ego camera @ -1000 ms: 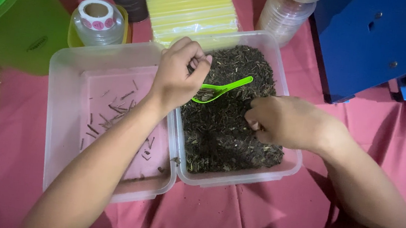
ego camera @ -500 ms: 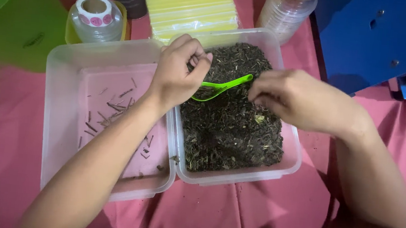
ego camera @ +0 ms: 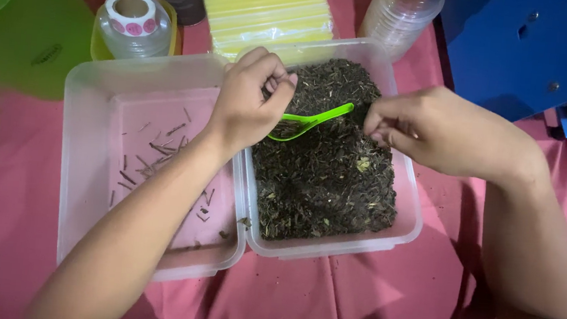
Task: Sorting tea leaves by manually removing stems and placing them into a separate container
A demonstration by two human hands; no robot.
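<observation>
Between my two hands sits the spoon (ego camera: 311, 121), a thin green plastic one, lying over the dry leaves (ego camera: 326, 177) in the right tub (ego camera: 410, 212). My left hand (ego camera: 251, 98) is curled shut around its handle end, and the bowl end pokes out toward my right hand (ego camera: 430, 128). I think the spoon is very light and a bit bendy, so it should be held by the handle, not squeezed hard. The leaves look dry, loose and crumbly; I guess they weigh almost nothing and spill if tipped fast. My right hand hovers over the leaves with fingertips pinched together, but I cannot tell if a bit of leaf or stick is caught between them. The left tub (ego camera: 85, 163) touches the right one and holds only a few thin sticks (ego camera: 157, 152). Behind are a tape roll (ego camera: 131, 15), a yellow pack (ego camera: 266, 11), a stack of clear cups (ego camera: 398, 19), a green bin (ego camera: 15, 26) and a blue box (ego camera: 532, 51), all cut off at the edges. My left palm hides most of the spoon's handle.
</observation>
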